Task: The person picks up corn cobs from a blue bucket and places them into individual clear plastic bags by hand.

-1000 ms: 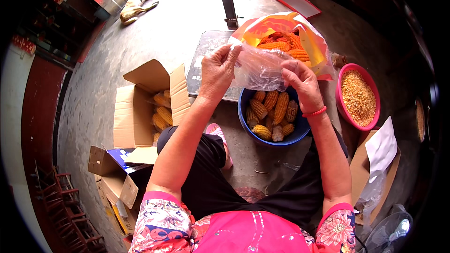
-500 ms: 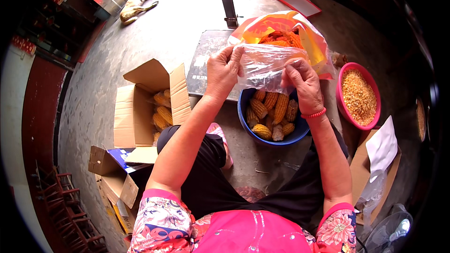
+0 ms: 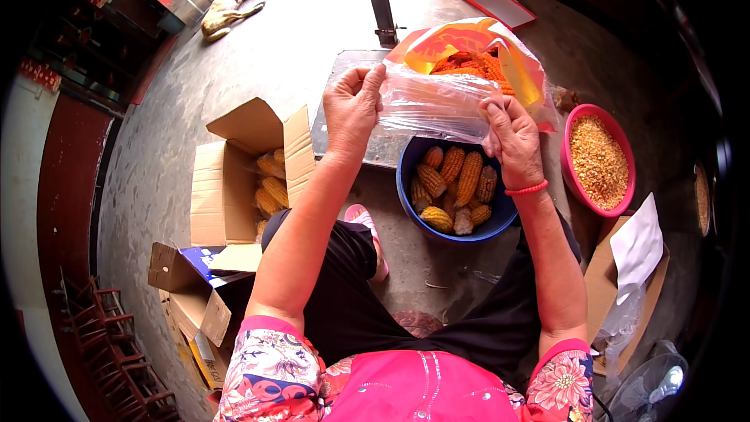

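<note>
Fingers of left hand and right hand pinch closed on opposite sides of clear plastic; gentle, even tension should prevent tearing.

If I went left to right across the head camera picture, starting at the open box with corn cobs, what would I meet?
Open cardboard box with corn cobs → left hand → stretched clear plastic → right hand → pink bowl of loose kernels.

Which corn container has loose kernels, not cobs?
The pink basin, right of the right hand: it holds loose yellow kernels, while the blue tub, upper cardboard box and orange-and-white bag show whole cobs.
</note>
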Tool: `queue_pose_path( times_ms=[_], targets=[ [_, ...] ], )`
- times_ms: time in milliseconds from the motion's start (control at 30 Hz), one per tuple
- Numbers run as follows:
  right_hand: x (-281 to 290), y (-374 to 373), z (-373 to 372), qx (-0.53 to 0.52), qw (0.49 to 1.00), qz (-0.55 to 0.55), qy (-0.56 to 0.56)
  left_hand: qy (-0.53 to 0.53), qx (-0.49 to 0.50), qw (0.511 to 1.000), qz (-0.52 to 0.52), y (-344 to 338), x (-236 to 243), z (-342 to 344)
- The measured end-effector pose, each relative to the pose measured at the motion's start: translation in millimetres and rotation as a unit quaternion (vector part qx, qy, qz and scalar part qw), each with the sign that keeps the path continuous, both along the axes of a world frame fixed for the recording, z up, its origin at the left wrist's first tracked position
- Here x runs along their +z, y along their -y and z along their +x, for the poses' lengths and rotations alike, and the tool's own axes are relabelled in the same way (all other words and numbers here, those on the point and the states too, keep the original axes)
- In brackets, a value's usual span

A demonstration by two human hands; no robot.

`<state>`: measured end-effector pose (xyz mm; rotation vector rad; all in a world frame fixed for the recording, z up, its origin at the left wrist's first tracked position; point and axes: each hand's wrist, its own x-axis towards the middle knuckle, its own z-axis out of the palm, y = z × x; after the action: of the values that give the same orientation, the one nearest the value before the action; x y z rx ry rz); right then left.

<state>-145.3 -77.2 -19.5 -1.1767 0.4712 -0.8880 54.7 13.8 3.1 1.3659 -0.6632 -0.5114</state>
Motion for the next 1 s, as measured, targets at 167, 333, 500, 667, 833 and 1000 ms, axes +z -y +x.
queue_pose_path(
  times_ms=[167, 333, 500, 667, 833, 1000],
  targets=[
    [0, 8, -8, -0.012, 1.0, 0.024, 0.0, 0.049, 0.052, 0.996, -0.052, -1, 2, 16],
    [-5, 6, -3, -0.093, 0.956, -0.24, -0.143, 0.088, -0.021, 0.994, -0.053, -2, 5, -5],
    [-8, -16, 10, -0.091, 0.867, -0.425, -0.244, 0.136, -0.182, 0.972, 0.053, 0, -2, -40],
    [-21, -20, 19, -0.055, 0.839, -0.453, -0.296, 0.044, -0.197, 0.977, 0.075, 4, -15, -46],
    [-16, -22, 17, -0.004, 0.847, -0.438, -0.302, -0.086, -0.22, 0.971, 0.045, 2, -21, -35],
    [-13, -25, 18, 0.004, 0.833, -0.434, -0.344, -0.108, -0.177, 0.978, -0.008, 3, -18, -28]
  ],
)
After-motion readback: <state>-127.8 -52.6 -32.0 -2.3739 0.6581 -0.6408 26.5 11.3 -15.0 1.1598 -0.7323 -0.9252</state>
